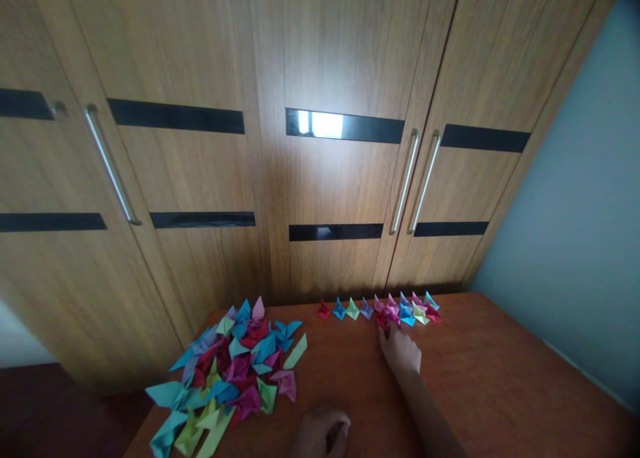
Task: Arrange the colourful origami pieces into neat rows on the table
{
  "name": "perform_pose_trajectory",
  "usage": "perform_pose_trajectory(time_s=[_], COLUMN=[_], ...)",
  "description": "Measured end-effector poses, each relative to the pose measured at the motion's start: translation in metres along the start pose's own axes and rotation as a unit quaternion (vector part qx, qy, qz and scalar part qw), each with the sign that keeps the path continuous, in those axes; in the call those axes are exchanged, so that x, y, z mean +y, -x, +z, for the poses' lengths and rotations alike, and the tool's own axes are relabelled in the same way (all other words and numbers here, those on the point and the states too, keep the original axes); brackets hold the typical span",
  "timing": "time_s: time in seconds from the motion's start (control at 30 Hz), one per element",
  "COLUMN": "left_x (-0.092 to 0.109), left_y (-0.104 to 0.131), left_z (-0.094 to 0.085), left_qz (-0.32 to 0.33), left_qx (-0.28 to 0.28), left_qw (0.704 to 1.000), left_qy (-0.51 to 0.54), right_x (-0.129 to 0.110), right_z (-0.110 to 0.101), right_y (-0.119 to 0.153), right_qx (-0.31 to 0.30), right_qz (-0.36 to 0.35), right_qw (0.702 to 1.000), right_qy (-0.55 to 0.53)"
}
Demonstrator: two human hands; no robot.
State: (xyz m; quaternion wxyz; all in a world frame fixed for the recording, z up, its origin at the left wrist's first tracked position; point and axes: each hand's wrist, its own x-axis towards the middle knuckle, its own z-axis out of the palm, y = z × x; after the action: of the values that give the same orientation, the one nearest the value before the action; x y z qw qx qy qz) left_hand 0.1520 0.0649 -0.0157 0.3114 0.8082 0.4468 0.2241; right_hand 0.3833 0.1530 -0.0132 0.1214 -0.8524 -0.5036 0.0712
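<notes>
My right hand [401,353] reaches to the back of the table, its fingers closed at a small red origami piece [382,319]. That piece stands at the left end of a short front row, beside a magenta origami piece [393,314]. A back row of folded-paper pieces in several colours runs behind, from a red one [325,310] on the left to a light-blue one [431,301] on the right. Low at the table's front, my left hand [323,433] is loosely curled, with nothing visible in it. My right fingertips are partly hidden.
A large heap of colourful origami pieces [240,365] covers the left side of the brown table [480,378]. A wooden wardrobe [335,185] with metal handles [405,181] rises directly behind the table. To the right is a pale blue wall [575,245].
</notes>
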Motion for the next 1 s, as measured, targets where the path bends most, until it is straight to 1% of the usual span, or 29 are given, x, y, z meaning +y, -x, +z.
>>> perform_pose_trajectory(time_s=[0.13,0.3,0.5,0.7,1.0], left_x=[-0.0010,-0.0019,-0.0042,-0.0003,0.0054], left_y=[-0.0005,0.0003,0.0001,-0.0008,0.0024], left_z=[0.0007,0.0029,0.0040,0.0005,-0.0038], left_qz=[0.002,0.000,-0.006,-0.010,-0.026], left_qx=[0.003,0.002,0.000,-0.004,-0.001], left_qw=[1.000,1.000,1.000,1.000,0.999], left_qy=[-0.007,0.005,-0.001,-0.002,0.019], right_x=[0.0014,0.0026,0.0006,-0.0018,-0.0008], right_z=[0.0023,0.0062,0.0053,0.0045,0.0040], right_y=[0.0000,-0.0027,-0.0054,-0.0032,-0.0005], right_qx=[-0.004,0.009,-0.001,0.011,0.002], right_qz=[0.006,0.012,0.017,0.017,0.017], right_qw=[1.000,1.000,1.000,1.000,1.000], right_qy=[-0.006,-0.003,-0.010,-0.003,-0.006])
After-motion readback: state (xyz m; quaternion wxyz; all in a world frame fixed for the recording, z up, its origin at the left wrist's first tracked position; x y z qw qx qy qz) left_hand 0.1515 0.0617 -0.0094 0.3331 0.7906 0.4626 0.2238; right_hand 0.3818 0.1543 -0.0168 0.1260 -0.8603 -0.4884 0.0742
